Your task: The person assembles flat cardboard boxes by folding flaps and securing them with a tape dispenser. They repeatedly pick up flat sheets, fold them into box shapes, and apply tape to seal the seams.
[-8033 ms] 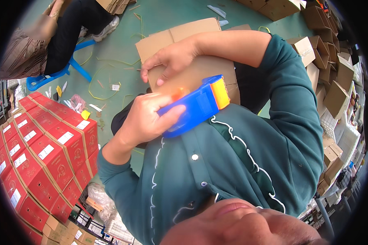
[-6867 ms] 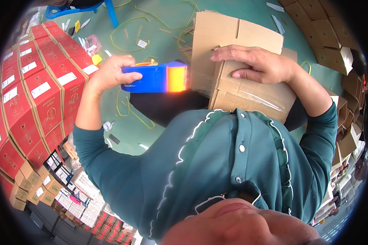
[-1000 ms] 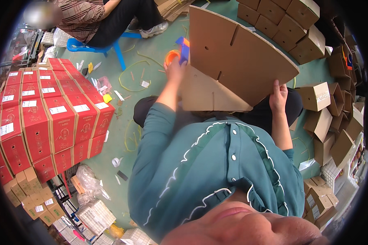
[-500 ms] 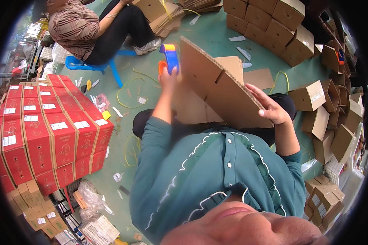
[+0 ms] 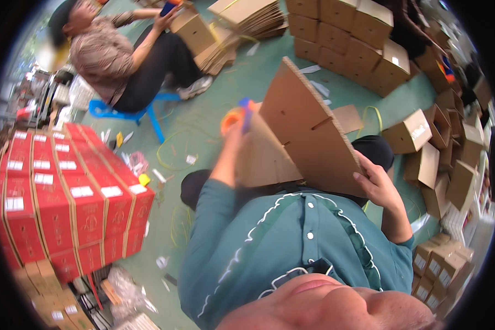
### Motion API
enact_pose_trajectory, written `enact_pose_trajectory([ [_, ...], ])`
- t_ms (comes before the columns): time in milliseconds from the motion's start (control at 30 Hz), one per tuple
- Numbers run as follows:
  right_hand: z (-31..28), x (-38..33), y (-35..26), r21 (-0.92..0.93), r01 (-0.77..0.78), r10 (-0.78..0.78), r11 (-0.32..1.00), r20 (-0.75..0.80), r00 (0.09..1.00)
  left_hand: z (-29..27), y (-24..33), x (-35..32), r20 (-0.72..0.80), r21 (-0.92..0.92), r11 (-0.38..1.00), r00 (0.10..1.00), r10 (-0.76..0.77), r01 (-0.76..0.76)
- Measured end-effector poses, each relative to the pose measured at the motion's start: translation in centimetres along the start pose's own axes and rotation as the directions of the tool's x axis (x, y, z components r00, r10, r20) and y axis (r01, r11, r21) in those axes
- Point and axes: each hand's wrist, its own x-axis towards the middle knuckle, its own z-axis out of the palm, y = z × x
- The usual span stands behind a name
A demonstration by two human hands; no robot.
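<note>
Left grip (image 5: pixel 234 136) is clasping a tape dispenser (image 5: pixel 246 113), right grip (image 5: pixel 380 184) pinching a cardboard carton (image 5: pixel 319 151); shaping it is apparently needing alignment next.

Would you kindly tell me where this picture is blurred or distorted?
Head view: the left hand and blue-and-orange tape dispenser look smeared, the right hand clearer; same head view: fisheye distortion bends the red carton stack near the black rim.
</note>
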Motion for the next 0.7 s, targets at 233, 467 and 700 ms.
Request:
enact_pose_trajectory([
  [233, -0.6, -1.2, 0.4, -0.265, -0.017, 0.02, 0.964, 0.007, 1.0, -7.1, 4.4, 1.2, -0.234, -0.507, 0.854, 0.972, -0.009, -0.114],
  [467, 2.1, -1.0, 0.7, -0.133, 0.268, -0.243, 0.954, 0.18, 0.953, -15.0, 20.2, 2.3, -0.519, -0.115, 0.632, 0.589, 0.619, -0.766],
  [700, 2.8, 1.8, 2.6, 0.673, -0.056, -0.15, 0.738, 0.245, 0.958, -14.2, 19.7, 2.3, -0.367, -0.21, 0.583, 0.616, 0.697, -0.785],
])
